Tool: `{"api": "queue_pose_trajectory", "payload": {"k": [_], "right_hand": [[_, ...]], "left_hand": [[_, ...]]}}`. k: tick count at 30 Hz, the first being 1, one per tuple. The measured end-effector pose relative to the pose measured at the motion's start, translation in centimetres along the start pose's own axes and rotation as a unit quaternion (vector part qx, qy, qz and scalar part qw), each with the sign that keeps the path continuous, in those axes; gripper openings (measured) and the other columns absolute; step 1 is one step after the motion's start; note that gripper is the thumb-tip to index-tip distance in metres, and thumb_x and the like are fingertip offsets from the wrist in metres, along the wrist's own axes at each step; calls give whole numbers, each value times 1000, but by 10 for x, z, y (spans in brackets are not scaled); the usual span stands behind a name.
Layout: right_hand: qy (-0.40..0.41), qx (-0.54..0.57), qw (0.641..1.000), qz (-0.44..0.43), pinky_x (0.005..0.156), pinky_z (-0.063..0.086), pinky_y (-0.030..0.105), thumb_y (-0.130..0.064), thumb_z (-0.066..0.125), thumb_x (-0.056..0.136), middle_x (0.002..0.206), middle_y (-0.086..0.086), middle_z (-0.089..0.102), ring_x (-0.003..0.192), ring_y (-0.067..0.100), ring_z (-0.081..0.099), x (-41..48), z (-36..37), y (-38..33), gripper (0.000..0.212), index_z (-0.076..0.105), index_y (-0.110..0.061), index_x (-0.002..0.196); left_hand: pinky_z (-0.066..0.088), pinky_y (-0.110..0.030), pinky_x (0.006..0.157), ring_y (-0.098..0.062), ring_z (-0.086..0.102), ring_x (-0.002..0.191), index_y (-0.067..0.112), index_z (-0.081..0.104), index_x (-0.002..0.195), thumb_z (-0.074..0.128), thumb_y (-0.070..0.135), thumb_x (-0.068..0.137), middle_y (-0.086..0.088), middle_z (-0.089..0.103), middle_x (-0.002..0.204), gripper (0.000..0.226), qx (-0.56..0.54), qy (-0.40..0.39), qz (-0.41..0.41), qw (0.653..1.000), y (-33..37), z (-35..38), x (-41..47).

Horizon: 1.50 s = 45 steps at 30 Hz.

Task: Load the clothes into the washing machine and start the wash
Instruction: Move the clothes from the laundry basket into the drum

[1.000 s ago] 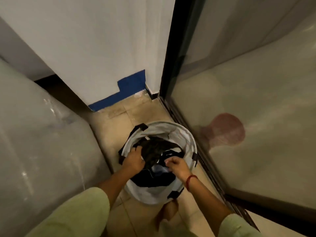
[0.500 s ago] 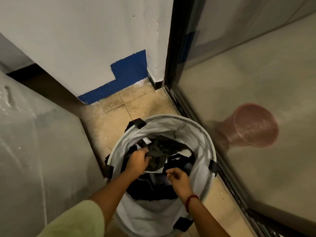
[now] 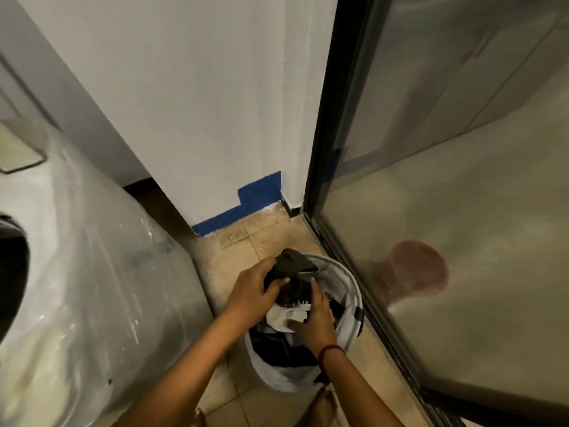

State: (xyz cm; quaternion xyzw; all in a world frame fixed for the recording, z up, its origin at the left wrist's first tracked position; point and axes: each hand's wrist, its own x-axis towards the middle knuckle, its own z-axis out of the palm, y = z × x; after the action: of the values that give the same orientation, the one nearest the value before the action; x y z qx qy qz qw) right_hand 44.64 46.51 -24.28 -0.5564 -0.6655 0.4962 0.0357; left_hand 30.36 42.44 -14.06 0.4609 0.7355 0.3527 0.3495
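A round white laundry basket [image 3: 349,283] stands on the tiled floor, holding dark and white clothes [image 3: 278,343]. My left hand [image 3: 251,292] grips a bundle of dark clothes [image 3: 292,266] raised above the basket's rim. My right hand [image 3: 317,318] holds the same bundle from the right, thumb on a white piece [image 3: 284,317]. The washing machine [image 3: 92,288], wrapped in clear plastic, fills the left; its dark drum opening [image 3: 12,269] shows at the left edge.
A white wall with a blue strip [image 3: 246,204] at its foot stands behind the basket. A black-framed glass door [image 3: 446,211] runs along the right, with a pink bucket [image 3: 418,268] behind it. The floor gap between machine and door is narrow.
Both hands have lifted a bundle of dark clothes up out of the basket. The camera has risen and swung left, bringing the machine's drum opening into view.
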Motion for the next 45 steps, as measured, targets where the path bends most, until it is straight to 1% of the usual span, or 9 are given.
{"api": "queue_pose_trajectory", "payload": {"k": [5, 11, 14, 23, 25, 29, 36, 40, 45], "right_hand": [[7, 43, 997, -57, 103, 44, 43, -46, 84, 57, 143, 2, 41, 128, 21, 44, -40, -12, -52, 103, 30, -25, 142], [22, 103, 985, -135, 74, 48, 25, -16, 62, 88, 92, 4, 65, 91, 22, 63, -90, -29, -152, 12, 63, -14, 100], [2, 55, 984, -171, 69, 49, 20, -19, 55, 93, 88, 7, 65, 84, 16, 59, -115, -35, -201, 18, 65, -5, 95], [-90, 188, 933, -293, 59, 49, 16, -22, 45, 98, 79, 7, 63, 64, 7, 60, -220, -6, -377, 22, 60, -8, 91], [-118, 207, 918, -316, 57, 50, 16, -21, 46, 97, 76, 2, 63, 61, 5, 62, -237, 7, -404, 20, 59, -15, 84], [-119, 294, 867, -383, 63, 54, 22, -11, 54, 92, 81, 3, 67, 69, 11, 67, -263, 18, -442, 8, 60, -11, 96], [-106, 444, 757, -468, 87, 52, 35, -13, 59, 87, 102, 15, 66, 100, 27, 64, -276, -1, -497, 26, 60, 1, 109], [-114, 432, 759, -474, 86, 51, 31, -7, 60, 84, 85, 3, 67, 88, 17, 65, -270, 25, -511, 7, 63, -8, 91], [-328, 495, 749, -293, 104, 44, 41, -25, 64, 79, 108, 14, 65, 105, 26, 61, -244, 70, -501, 32, 64, -5, 105]], "left_hand": [[52, -15, 77, 3, 63, 86, 33, 57, 92, 59, 16, 90, 12, 63, 88, 17, -103, 27, 99, 989, 92, -75, -36], [45, -15, 60, 7, 55, 54, 29, 57, 76, 64, 13, 86, 10, 59, 69, 19, -98, 67, 147, 982, 147, -158, -76], [54, -25, 73, 7, 62, 67, 21, 64, 94, 62, 12, 88, 6, 67, 84, 12, -145, 125, 163, 968, 147, -204, -100], [43, -30, 99, -19, 49, 122, 19, 25, 145, 70, 28, 81, -7, 47, 132, 79, -241, 185, -7, 953, 45, -262, -189], [44, -37, 103, -22, 49, 122, 19, 35, 141, 79, 41, 66, -5, 48, 130, 89, -230, 126, -54, 964, 15, -266, -196], [51, -22, 67, -10, 62, 71, 12, 69, 88, 63, 15, 88, -11, 65, 81, 7, -235, 86, 31, 968, -11, -293, -210], [42, -12, 64, 9, 48, 66, 27, 51, 77, 42, 16, 99, 5, 55, 77, 26, -138, 443, 200, 863, 14, -455, -247], [39, -10, 68, 15, 49, 67, 36, 54, 76, 38, 19, 100, 26, 59, 69, 33, -74, 492, 228, 837, 19, -512, -273], [42, -12, 78, 14, 53, 75, 31, 55, 82, 35, 21, 101, 18, 57, 81, 30, -98, 537, 190, 816, -26, -534, -294]]}}
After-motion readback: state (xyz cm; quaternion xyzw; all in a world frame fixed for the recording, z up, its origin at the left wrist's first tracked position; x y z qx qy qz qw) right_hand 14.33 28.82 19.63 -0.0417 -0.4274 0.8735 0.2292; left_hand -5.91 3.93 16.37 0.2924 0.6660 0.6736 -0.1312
